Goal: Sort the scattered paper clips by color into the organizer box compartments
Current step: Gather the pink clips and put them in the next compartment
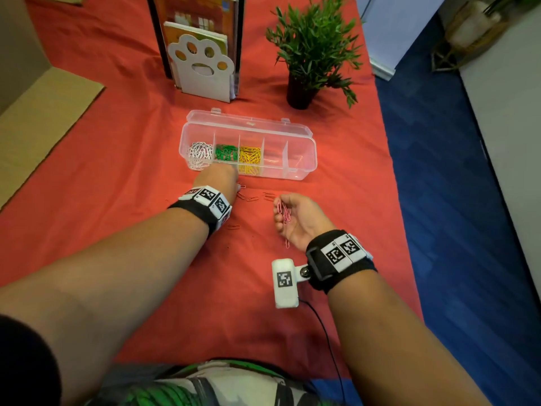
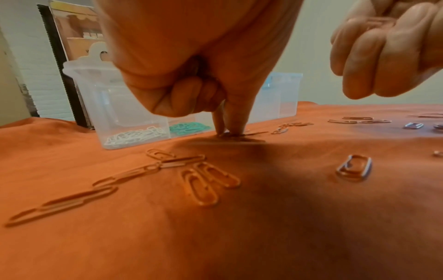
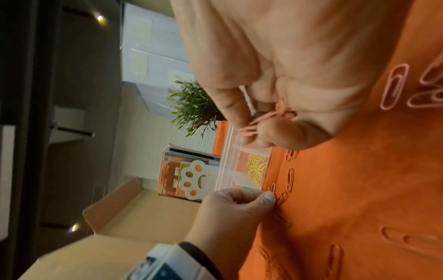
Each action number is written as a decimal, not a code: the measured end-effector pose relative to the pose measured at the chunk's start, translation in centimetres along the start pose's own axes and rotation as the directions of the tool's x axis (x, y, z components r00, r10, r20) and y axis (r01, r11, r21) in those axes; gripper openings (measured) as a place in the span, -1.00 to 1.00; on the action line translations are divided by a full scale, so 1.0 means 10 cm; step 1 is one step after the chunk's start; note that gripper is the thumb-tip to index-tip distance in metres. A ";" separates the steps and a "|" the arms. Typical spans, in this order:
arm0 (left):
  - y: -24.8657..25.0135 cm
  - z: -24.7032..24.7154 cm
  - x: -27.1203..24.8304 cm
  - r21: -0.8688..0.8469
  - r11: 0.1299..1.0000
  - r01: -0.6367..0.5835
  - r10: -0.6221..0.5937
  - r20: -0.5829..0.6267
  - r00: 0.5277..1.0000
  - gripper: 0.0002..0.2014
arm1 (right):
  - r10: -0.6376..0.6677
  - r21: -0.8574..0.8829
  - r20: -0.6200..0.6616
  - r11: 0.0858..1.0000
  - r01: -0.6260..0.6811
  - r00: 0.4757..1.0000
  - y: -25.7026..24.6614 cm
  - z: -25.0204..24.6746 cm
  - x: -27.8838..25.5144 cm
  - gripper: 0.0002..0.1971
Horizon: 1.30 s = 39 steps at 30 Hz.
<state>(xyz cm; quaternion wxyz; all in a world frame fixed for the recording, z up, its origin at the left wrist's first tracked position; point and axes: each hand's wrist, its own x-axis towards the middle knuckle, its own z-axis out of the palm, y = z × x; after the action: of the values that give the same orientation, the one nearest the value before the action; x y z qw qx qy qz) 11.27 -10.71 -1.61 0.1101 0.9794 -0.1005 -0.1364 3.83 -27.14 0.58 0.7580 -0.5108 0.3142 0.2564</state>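
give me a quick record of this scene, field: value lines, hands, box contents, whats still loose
left hand: fingertips pressed on the cloth at an orange clip, beside the box
right hand: holds a bunch of pink clips
organizer box: open; white clips, green clips, yellow clips in the three left compartments, the other two bare
loose: orange clips on the orange cloth
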 end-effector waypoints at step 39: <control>0.56 -0.55 0.02 -0.642 0.753 0.146 -0.226 -0.044 0.973 -0.80 | -0.580 -0.658 -0.065 0.637 0.402 0.812 -0.83 -0.11 0.17 -0.66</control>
<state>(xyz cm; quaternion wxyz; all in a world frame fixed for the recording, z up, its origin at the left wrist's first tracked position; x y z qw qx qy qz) 12.06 -15.09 4.86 0.4253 0.8961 0.0562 -0.1140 10.63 -30.90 4.06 0.5388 -0.8252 0.1607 0.0539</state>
